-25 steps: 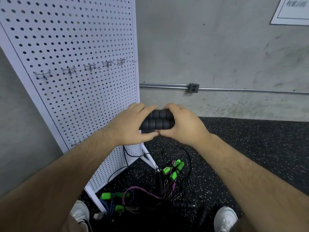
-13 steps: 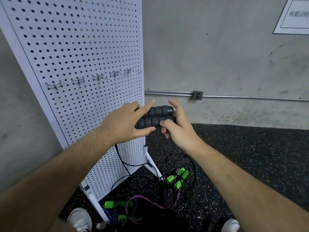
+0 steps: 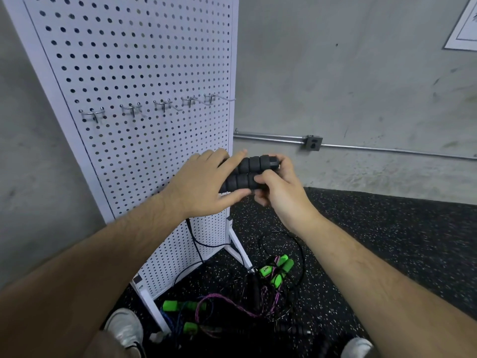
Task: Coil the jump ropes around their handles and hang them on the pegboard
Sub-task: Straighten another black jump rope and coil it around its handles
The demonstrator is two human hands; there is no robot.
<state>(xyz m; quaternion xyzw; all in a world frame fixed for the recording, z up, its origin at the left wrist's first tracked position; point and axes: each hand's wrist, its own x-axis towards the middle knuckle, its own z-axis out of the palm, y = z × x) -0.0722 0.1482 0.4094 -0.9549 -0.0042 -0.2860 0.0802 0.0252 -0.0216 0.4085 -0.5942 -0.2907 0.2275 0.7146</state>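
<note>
I hold a pair of black ribbed foam handles (image 3: 245, 174) side by side, one stacked above the other, lying nearly level with the right ends tipped slightly up. Each is a row of rounded foam rings, and the upper one ends in a smooth dark cap at the right. They hover in front of the lower right edge of the white perforated metal pegboard (image 3: 142, 60), well below its row of silver wire hooks (image 3: 134, 109).

My left hand (image 3: 204, 182) clamps the left part of the pair, fingers laid over the top and thumb pressed underneath. My right hand (image 3: 278, 187) wraps the right ends, fingers curled around them. A thin black cord (image 3: 193, 236) drops from under my left wrist toward the black speckled rubber floor (image 3: 387, 241).

Down there, near the pegboard's foot, lies a tangle of ropes with bright green handles (image 3: 277, 270) and a purple braided cord (image 3: 227, 303).

I can make out no brand or label on the handles. A white paper sign (image 3: 464, 29) sits at the upper right on the wall, cut off by the frame, its writing unreadable.
</note>
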